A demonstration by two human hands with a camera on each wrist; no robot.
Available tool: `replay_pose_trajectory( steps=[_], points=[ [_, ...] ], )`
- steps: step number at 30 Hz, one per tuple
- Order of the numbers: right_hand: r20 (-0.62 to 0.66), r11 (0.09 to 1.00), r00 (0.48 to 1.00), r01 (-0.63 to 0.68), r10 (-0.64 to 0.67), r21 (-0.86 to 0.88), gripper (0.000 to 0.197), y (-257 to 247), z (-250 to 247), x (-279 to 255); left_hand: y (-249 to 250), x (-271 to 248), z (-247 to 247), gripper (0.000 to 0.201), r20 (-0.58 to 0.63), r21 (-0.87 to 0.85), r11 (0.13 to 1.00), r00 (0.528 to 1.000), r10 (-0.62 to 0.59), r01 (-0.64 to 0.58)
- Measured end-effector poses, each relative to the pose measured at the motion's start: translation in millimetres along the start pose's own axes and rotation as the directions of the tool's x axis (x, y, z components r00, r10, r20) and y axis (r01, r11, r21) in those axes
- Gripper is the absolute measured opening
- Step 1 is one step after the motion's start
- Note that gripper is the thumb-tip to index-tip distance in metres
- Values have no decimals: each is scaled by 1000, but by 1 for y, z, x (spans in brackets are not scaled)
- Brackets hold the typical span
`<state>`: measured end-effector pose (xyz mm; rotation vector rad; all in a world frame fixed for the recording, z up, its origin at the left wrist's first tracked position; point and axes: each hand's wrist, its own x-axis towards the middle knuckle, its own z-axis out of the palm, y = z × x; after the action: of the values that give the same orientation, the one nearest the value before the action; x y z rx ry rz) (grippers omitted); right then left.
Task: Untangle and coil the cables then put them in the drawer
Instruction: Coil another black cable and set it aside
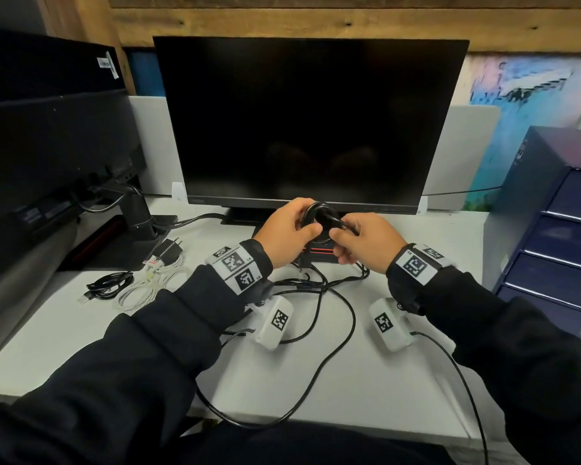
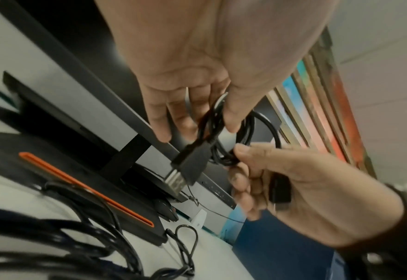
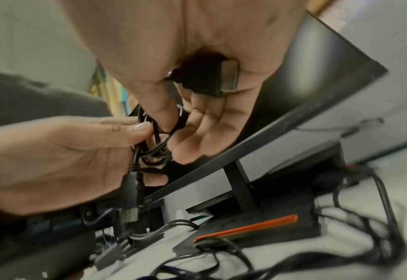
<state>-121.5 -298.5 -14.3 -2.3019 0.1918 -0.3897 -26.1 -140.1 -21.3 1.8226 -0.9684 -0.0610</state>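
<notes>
Both hands (image 1: pixel 322 234) pinch the coiled black cable (image 1: pixel 319 214) between them.

Office: desk (image 1: pixel 366 380), monitor (image 1: pixel 309 125), drawers (image 1: pixel 564 236)

Behind the grip stands a dark monitor (image 1: pixel 311 122) on a white desk (image 1: pixel 366 380), its black base carrying an orange stripe (image 1: pixel 319 252). Left of the grip a second black screen (image 1: pixel 54 156) tilts on an arm. Beyond both run white partition panels (image 1: pixel 150 142), then a wall of wooden planks (image 1: pixel 316 25) with a colourful painted mural (image 1: pixel 530 95) to the right. A navy cabinet (image 1: pixel 517 203) stands right of the grip.
</notes>
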Motion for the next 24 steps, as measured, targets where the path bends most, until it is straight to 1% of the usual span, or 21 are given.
replay_pose_trajectory(
  steps=[1, 3, 5, 6, 8, 10, 13, 15, 16, 17, 18, 19, 21, 22, 23, 24],
  points=[
    [-11, 991, 1000, 27, -29, -131, 17, -1, -1, 0, -1, 0, 2, 36, 9, 71, 997, 1000, 3, -4],
    [-5, 930, 997, 73, -81, -361, 14, -4, -3, -1, -2, -1, 6, 46, 2, 206, 979, 1000, -5, 5],
    [21, 882, 994, 106, -108, -460, 7, -9, -5, -4, 1, -1, 7, 54, 9, 251, 968, 1000, -7, 5],
    [32, 861, 992, 123, -124, -493, 5, -10, -6, -4, 5, -2, 6, 52, 45, 236, 972, 999, -2, -8],
    [49, 830, 988, 149, -145, -537, 5, -10, -8, -5, 13, -3, 3, 41, 148, 154, 988, 989, -6, -17],
    [78, 835, 985, 174, -156, -522, 9, -9, -9, -7, 16, -3, -3, 33, 210, 98, 995, 978, -15, -6],
    [63, 869, 974, 224, -219, -441, 19, -11, -8, -9, 12, 0, -13, 21, 161, 43, 999, 987, 12, -19],
    [8, 889, 957, 272, -289, -368, 27, -15, -14, -9, 12, 1, -19, 18, 142, -74, 997, 990, -4, 14],
    [-23, 896, 948, 291, -317, -334, 25, -17, -18, -9, 13, 1, -22, 16, 135, -139, 989, 991, -21, 40],
    [-45, 885, 935, 316, -352, -342, 20, -18, -24, -8, 14, 3, -24, 11, 131, -215, 974, 991, -39, 67],
    [-50, 854, 918, 345, -394, -391, 16, -19, -29, -8, 15, 4, -26, 9, 140, -294, 951, 989, -55, 95],
    [-45, 812, 899, 372, -436, -449, 12, -18, -33, -7, 17, 4, -28, 9, 164, -378, 918, 984, -66, 125],
    [-35, 763, 871, 408, -489, -501, 10, -13, -36, -4, 22, 3, -33, 11, 218, -518, 837, 974, -68, 174],
    [-41, 735, 857, 415, -513, -536, 15, -8, -36, -2, 24, 3, -35, 13, 233, -555, 812, 971, -55, 179],
    [-59, 699, 841, 406, -538, -588, 19, -2, -35, 1, 25, 3, -35, 16, 239, -566, 806, 970, -39, 172],
    [-108, 695, 830, 378, -547, -611, 22, 4, -33, 3, 25, 2, -35, 19, 237, -552, 820, 971, -18, 150]
  ],
)
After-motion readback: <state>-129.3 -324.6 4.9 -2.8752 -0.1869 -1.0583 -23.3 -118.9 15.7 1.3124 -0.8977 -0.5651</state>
